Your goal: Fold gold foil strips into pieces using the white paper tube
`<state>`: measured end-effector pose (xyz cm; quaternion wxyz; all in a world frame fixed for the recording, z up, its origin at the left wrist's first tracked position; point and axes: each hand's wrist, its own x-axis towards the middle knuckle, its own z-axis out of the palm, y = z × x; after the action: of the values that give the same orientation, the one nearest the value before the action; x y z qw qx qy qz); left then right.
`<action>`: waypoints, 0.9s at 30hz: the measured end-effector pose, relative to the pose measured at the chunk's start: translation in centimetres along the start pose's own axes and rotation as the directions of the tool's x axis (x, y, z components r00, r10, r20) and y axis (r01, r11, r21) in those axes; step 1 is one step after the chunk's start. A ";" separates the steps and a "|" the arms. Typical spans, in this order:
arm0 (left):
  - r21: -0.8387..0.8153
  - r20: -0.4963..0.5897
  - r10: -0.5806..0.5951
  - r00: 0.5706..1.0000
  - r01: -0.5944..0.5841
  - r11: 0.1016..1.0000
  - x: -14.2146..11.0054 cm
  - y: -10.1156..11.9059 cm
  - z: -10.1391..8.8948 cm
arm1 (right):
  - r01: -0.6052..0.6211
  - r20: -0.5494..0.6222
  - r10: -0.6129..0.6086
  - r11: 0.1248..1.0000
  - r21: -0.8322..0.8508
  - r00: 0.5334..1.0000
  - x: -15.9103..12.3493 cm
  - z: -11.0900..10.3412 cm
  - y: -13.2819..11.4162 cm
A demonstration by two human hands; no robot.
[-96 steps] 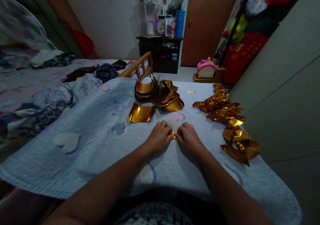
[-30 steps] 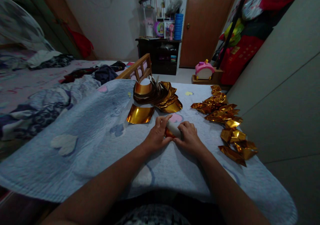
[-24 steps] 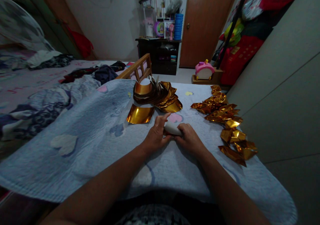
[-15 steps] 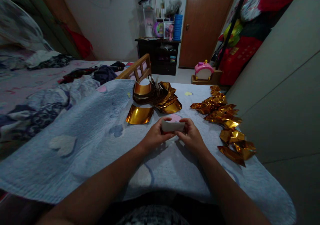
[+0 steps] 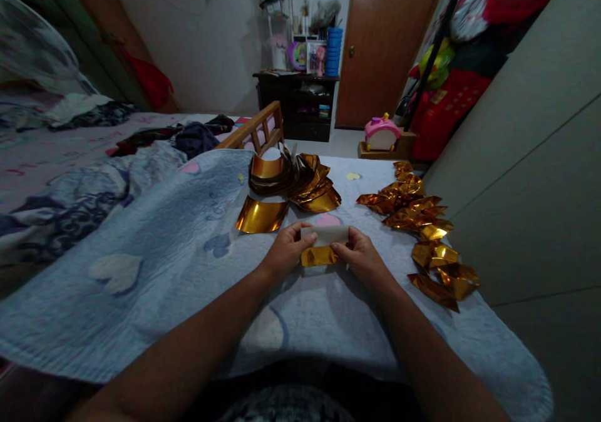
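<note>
A sheet of gold foil paper is held between my two hands, its pale back showing along the top and a gold flap along the bottom. My left hand pinches its left end, thumb lying on the pale side. At the right end, my right hand grips it with the thumb over the gold flap. Beyond my hands lies a fanned stack of gold foil sheets, and one curved gold sheet rests in front of it. Folded gold foil pieces sit in a row at the right.
A pale blue quilted cover with hearts lies under everything. Left of it is a bed with rumpled bedding. A wooden rail stands behind the stack. A pale cabinet borders the right side.
The foil paper between my hands has tilted, and a gold flap now shows along its lower part. My right thumb has moved onto that flap. The other foil pieces stay put.
</note>
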<state>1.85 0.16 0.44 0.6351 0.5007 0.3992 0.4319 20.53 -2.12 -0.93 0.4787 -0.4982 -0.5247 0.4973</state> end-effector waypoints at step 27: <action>0.898 0.143 0.120 0.982 -0.180 0.401 -1.1 0.0 0.5 | 0.099 -0.085 -0.262 0.618 -0.780 0.961 0.0 0.3 0.7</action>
<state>2.02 -1.07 0.58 0.2334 0.8095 0.5045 0.1890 20.27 -2.12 -1.62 0.3166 -0.6436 -0.6853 0.1260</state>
